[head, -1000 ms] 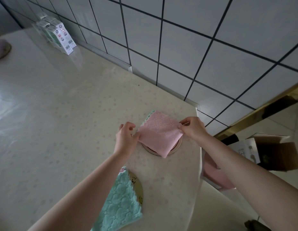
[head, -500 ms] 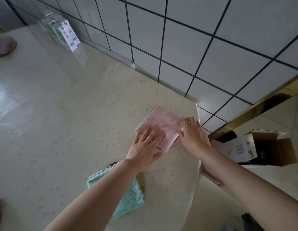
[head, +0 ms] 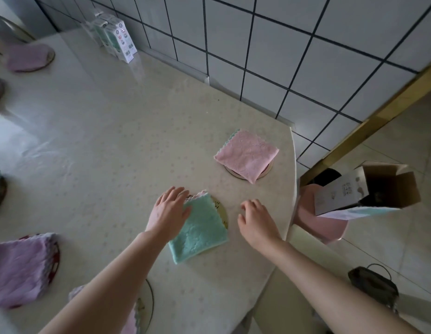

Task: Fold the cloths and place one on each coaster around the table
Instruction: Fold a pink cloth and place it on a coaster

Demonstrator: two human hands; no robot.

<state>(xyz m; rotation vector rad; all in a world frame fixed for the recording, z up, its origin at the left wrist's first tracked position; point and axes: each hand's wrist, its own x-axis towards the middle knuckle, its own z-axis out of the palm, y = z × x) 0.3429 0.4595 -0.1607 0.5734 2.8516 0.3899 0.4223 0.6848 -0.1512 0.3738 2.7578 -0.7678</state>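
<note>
Nearest us, under the left forearm: a near coaster (head: 147,302) at the table's edge, with a pinkish cloth (head: 130,323) on it, both mostly hidden by the arm. To its left, a folded purple cloth (head: 19,266) lies over a red coaster (head: 55,262)

Mid table: a teal cloth (head: 201,229), folded square, sits on a gold-rimmed coaster (head: 222,210), and its near corner overhangs toward us. The left hand (head: 169,213) lies flat on the cloth's left edge with fingers straight and close together, the palm partly on the table (head: 101,141). The right hand (head: 257,222) is just right of that coaster, apart from the cloth. Its fingers are loosely curled and grip nothing. We cannot tell whether the fingertips touch the table

Beyond, near the table's right corner: a folded pink cloth (head: 247,154) on the corner coaster (head: 268,168), well clear of both hands

Far left: a far purple cloth (head: 26,56) on a far coaster (head: 49,59). We note cartons (head: 118,41) standing against the tiled wall (head: 306,56)

Off the table, right: an open cardboard box (head: 378,186), with a pink stool (head: 315,220) showing below it
</note>
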